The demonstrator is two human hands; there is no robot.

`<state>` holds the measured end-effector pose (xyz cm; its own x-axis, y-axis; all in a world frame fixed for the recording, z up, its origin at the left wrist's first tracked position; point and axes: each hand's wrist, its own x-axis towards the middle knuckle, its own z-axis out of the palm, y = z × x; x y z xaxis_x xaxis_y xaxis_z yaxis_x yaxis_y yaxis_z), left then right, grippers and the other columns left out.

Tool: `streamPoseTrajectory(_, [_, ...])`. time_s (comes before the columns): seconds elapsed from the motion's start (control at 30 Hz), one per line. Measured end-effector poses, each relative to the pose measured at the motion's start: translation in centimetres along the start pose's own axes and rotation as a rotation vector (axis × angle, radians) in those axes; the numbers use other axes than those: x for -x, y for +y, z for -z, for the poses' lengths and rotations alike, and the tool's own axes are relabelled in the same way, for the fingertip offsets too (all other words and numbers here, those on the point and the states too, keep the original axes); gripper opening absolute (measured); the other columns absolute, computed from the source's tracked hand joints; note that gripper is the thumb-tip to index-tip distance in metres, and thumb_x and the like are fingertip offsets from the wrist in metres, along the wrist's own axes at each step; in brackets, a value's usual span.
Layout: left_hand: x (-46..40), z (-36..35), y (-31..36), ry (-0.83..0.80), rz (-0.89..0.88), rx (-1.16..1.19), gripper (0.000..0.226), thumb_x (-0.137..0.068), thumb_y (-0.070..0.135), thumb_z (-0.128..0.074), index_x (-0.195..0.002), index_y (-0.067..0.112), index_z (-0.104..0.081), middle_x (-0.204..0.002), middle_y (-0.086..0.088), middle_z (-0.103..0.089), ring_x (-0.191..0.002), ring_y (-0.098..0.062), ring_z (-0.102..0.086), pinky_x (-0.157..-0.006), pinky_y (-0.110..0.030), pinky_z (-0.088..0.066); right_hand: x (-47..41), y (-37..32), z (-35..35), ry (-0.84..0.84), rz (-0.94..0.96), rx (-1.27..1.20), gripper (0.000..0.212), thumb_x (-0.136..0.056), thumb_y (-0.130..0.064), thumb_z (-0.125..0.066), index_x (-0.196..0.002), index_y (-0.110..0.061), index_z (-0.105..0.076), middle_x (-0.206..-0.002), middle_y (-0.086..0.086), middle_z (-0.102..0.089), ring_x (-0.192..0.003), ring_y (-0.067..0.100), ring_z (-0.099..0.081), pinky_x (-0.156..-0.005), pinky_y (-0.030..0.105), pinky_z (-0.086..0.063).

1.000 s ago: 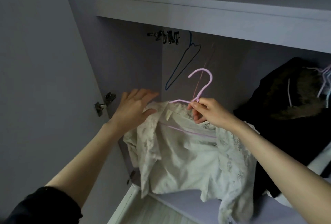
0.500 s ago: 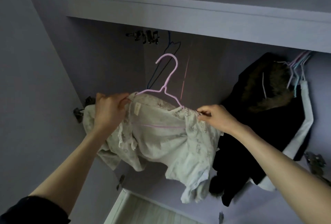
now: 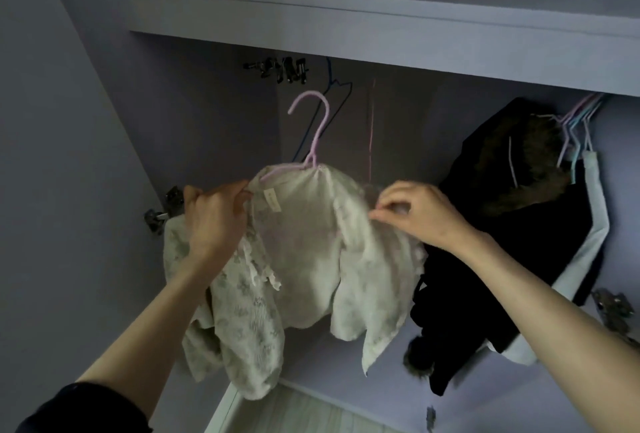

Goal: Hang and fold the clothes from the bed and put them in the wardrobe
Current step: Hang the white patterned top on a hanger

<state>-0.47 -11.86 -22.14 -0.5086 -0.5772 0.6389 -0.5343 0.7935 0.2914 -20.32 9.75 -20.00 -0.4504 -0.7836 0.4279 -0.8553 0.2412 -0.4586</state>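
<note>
A cream lace blouse [image 3: 304,259] hangs on a pink hanger [image 3: 313,135] inside the open wardrobe, its hook raised and free of any rail I can see. My left hand [image 3: 213,218] grips the blouse's left shoulder beside the collar label. My right hand [image 3: 414,214] pinches the fabric at the right shoulder. The hanger's arms are mostly hidden under the cloth.
A dark fur-trimmed coat [image 3: 512,211] and a white garment [image 3: 595,225] hang on several pastel hangers [image 3: 575,128] at the right. An empty blue hanger [image 3: 332,100] and black clips [image 3: 280,69] hang at the back. A shelf board [image 3: 346,20] runs overhead. Door hinges [image 3: 162,211] sit left.
The blouse has been lifted higher. My right hand left the hanger's neck and now pinches the right shoulder; my left hand closed on the left shoulder.
</note>
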Motion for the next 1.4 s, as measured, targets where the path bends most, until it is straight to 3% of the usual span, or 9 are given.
streamPoseTrajectory(0.23, [-0.8,0.9,0.7,0.111,0.006,0.151,0.011,-0.083,0.004,-0.062,-0.08,0.008,-0.072,-0.063,-0.014,-0.067,-0.059,-0.035,-0.054,-0.074,-0.028,-0.023,-0.4,2.6,-0.5,-0.122,-0.156,0.114,0.061,-0.084,-0.038,-0.067,-0.138,-0.023,-0.043,-0.135,-0.004,-0.047,-0.125,0.016,-0.038,-0.098,0.025,-0.027])
streamPoseTrajectory(0.4, [-1.1,1.5,0.7,0.042,0.023,0.229,0.013,-0.088,0.007,-0.061,-0.085,0.008,-0.074,-0.064,-0.012,-0.068,-0.06,-0.035,-0.058,-0.087,-0.038,-0.037,-1.5,3.5,0.1,0.01,-0.161,0.362,0.031,-0.088,-0.027,-0.064,-0.116,-0.015,-0.066,-0.112,0.003,-0.064,-0.109,0.028,-0.053,-0.089,0.04,-0.037])
streamPoseTrajectory(0.53, [-1.3,1.6,0.5,0.031,-0.011,0.23,0.011,-0.086,0.006,-0.063,-0.084,0.007,-0.073,-0.062,-0.014,-0.067,-0.061,-0.037,-0.059,-0.082,-0.047,-0.046,-0.8,4.8,1.1,-0.037,-0.261,0.178,0.025,-0.093,-0.028,-0.058,-0.111,-0.016,-0.069,-0.108,-0.002,-0.068,-0.102,0.021,-0.061,-0.085,0.038,-0.047])
streamPoseTrajectory(0.73, [-0.9,0.6,1.9,0.036,-0.102,0.206,0.016,-0.086,0.014,-0.059,-0.086,0.01,-0.075,-0.064,-0.01,-0.069,-0.057,-0.036,-0.052,-0.078,-0.034,-0.032,-0.6,6.0,2.1,-0.148,-0.457,0.326,0.023,-0.099,-0.025,-0.042,-0.107,-0.024,-0.064,-0.102,0.004,-0.068,-0.097,0.029,-0.061,-0.075,0.035,-0.047])
streamPoseTrajectory(0.8, [-0.9,0.3,2.1,0.021,-0.109,0.211,0.016,-0.086,0.013,-0.06,-0.087,0.011,-0.075,-0.064,-0.01,-0.069,-0.055,-0.035,-0.052,-0.078,-0.033,-0.031,-0.8,5.7,2.5,-0.181,-0.512,0.315,0.028,-0.097,-0.017,-0.04,-0.112,-0.023,-0.063,-0.111,0.005,-0.066,-0.105,0.029,-0.06,-0.082,0.036,-0.048])
streamPoseTrajectory(0.93, [-1.1,0.3,1.6,-0.015,-0.053,0.285,0.014,-0.083,0.006,-0.068,-0.094,0.008,-0.075,-0.083,-0.012,-0.073,-0.085,-0.037,-0.065,-0.089,-0.046,-0.045,-0.4,2.7,2.4,-0.029,-0.266,-0.068,0.036,-0.092,-0.035,-0.052,-0.126,-0.026,-0.058,-0.123,-0.005,-0.059,-0.115,0.016,-0.055,-0.097,0.034,-0.044])
streamPoseTrajectory(1.03, [-0.7,0.2,2.5,-0.031,-0.035,0.321,0.011,-0.084,0.005,-0.067,-0.091,0.007,-0.075,-0.078,-0.014,-0.072,-0.081,-0.038,-0.063,-0.088,-0.05,-0.045,-0.2,0.3,0.4,-0.06,-0.11,0.158,0.056,-0.079,-0.06,-0.055,-0.12,-0.022,-0.06,-0.117,-0.005,-0.063,-0.107,0.016,-0.058,-0.092,0.036,-0.042])
streamPoseTrajectory(1.2, [-0.4,0.3,3.6,0.009,-0.132,0.26,0.011,-0.084,0.008,-0.065,-0.088,0.008,-0.075,-0.068,-0.012,-0.07,-0.062,-0.036,-0.06,-0.084,-0.045,-0.044,0.3,-0.4,-0.7,0.055,-0.127,0.613,0.018,-0.093,-0.022,-0.049,-0.102,-0.011,-0.059,-0.103,0.005,-0.065,-0.099,0.026,-0.057,-0.08,0.036,-0.041])
streamPoseTrajectory(1.4, [0.0,0.8,3.7,-0.027,-0.302,-0.005,0.018,-0.081,0.015,-0.056,-0.075,0.014,-0.073,-0.054,-0.004,-0.064,-0.041,-0.026,-0.047,-0.069,-0.035,-0.023,-0.4,0.6,1.8,-0.026,-0.025,0.761,0.047,-0.086,-0.002,-0.042,-0.13,-0.017,-0.051,-0.13,0.003,-0.052,-0.117,0.027,-0.043,-0.088,0.041,-0.039])
